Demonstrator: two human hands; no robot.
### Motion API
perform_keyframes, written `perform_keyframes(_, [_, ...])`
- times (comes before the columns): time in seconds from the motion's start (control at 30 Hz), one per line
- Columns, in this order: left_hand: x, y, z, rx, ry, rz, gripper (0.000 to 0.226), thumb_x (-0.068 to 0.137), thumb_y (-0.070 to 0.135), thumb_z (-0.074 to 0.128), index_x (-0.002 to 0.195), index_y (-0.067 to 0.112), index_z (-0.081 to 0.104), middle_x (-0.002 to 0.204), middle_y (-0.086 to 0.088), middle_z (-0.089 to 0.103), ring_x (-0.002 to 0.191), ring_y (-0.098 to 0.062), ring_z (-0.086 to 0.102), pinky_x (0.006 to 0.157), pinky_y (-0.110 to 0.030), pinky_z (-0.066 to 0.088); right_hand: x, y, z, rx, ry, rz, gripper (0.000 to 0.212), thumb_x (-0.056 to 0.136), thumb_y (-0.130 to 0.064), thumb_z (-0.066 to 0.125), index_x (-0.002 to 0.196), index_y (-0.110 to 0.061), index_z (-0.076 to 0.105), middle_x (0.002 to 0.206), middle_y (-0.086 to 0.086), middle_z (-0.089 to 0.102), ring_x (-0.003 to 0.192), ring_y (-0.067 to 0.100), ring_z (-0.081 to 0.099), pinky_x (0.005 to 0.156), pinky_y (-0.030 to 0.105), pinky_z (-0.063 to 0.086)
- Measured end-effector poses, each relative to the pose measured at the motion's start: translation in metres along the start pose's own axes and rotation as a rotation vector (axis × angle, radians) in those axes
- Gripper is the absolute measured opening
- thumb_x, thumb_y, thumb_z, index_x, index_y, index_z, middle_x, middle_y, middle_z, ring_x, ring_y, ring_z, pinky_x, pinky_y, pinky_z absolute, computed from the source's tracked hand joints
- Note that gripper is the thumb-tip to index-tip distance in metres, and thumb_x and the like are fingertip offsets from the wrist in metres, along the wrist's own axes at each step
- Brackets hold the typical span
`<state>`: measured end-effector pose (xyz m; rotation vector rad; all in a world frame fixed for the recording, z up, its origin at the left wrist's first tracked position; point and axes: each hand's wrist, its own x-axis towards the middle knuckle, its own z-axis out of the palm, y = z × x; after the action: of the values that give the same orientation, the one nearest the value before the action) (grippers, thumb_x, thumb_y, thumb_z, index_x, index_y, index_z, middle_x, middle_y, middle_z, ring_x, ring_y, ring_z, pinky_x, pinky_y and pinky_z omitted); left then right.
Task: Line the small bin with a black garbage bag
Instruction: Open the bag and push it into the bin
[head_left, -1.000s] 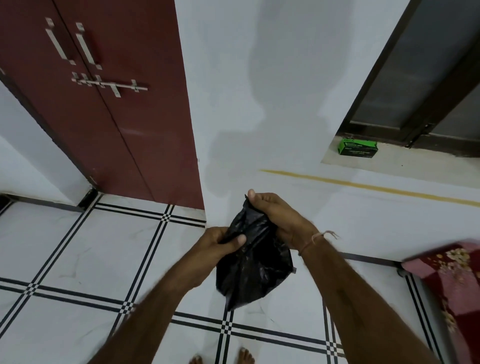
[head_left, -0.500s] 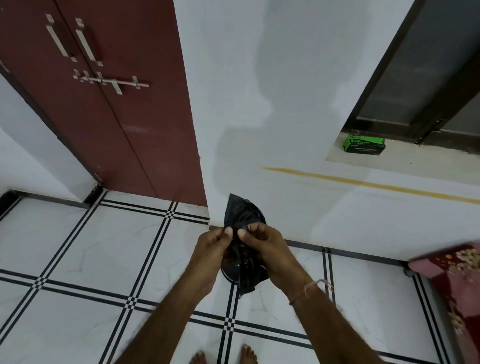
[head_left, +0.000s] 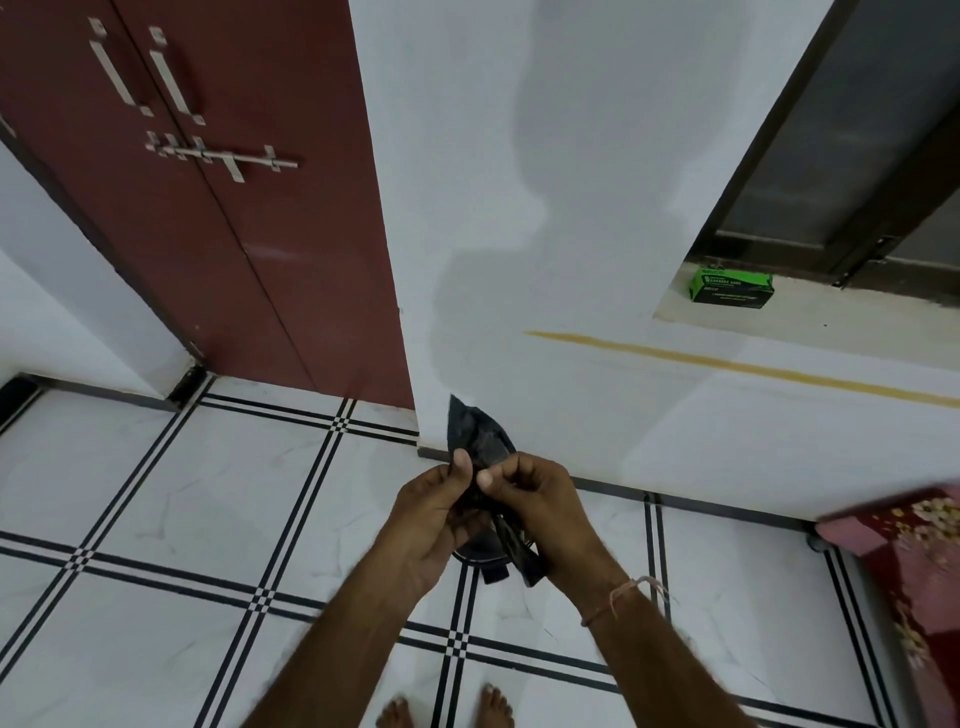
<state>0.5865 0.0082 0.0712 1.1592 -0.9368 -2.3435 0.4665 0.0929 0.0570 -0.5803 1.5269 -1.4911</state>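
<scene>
A crumpled black garbage bag (head_left: 478, 434) is pinched between both hands in front of me, above the tiled floor. My left hand (head_left: 431, 514) grips its edge with thumb and fingers. My right hand (head_left: 535, 512) pinches the bag right beside it, thumb to thumb. A pointed corner of the bag sticks up above the fingers, and a bunched part hangs down below the palms. No bin is in view.
A green box of garbage bags (head_left: 731, 285) sits on a window ledge at the upper right. A dark red double door (head_left: 218, 208) is at the left, a white wall ahead. A red floral fabric (head_left: 914, 561) lies at the right edge. My bare toes (head_left: 447, 709) show at the bottom.
The hands came together and lowered; the bag, loosely hanging a second ago, is now bunched small between both thumbs, with a corner sticking up. The view tilted slightly.
</scene>
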Motion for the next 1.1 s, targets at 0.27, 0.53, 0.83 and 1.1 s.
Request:
perform_keyframes(0.27, [0.011, -0.001, -0.02, -0.266, 0.079, -0.036, 0.044, 0.104, 0.042, 0.047, 0.12, 0.008, 0.067, 0.111, -0.012, 0.077, 0.104, -0.022, 0.07, 0.071, -0.029, 0.064, 0.012, 0.002, -0.016, 0.353, 0.096, 0.332, 0.025, 0.101, -0.018, 0.059, 0.078, -0.007, 0.063, 0.073, 0.016, 0.066, 0.058, 0.02, 0.062, 0.055, 0.026, 0.057])
perform_keyframes(0.53, [0.037, 0.009, -0.028, -0.392, 0.334, -0.199, 0.041, 0.102, 0.045, 0.052, 0.097, 0.008, 0.07, 0.075, -0.013, 0.079, 0.077, -0.024, 0.075, 0.05, -0.031, 0.063, 0.039, -0.001, -0.03, 0.478, 0.241, 0.441, 0.023, 0.106, -0.02, 0.052, 0.094, -0.005, 0.064, 0.071, 0.008, 0.077, 0.057, 0.017, 0.073, 0.056, 0.027, 0.062])
perform_keyframes(0.83, [0.07, 0.08, 0.041, 0.47, 0.385, 0.661, 0.029, 0.108, 0.039, 0.042, 0.099, 0.016, 0.056, 0.097, -0.001, 0.066, 0.086, -0.019, 0.063, 0.073, -0.035, 0.053, 0.091, -0.058, 0.012, -0.416, 0.33, -0.454, 0.027, 0.096, -0.019, 0.07, 0.07, -0.028, 0.069, 0.065, -0.009, 0.064, 0.065, 0.003, 0.055, 0.066, 0.036, 0.047])
perform_keyframes(1.1, [0.102, 0.021, -0.07, -0.232, 0.386, -0.061, 0.056, 0.107, 0.048, 0.041, 0.137, 0.004, 0.058, 0.124, -0.018, 0.067, 0.094, -0.029, 0.067, 0.093, -0.046, 0.053, 0.092, 0.039, -0.027, 0.022, 0.177, 0.291, 0.008, 0.098, -0.006, 0.065, 0.092, -0.012, 0.066, 0.084, 0.01, 0.066, 0.074, 0.022, 0.066, 0.059, 0.032, 0.062])
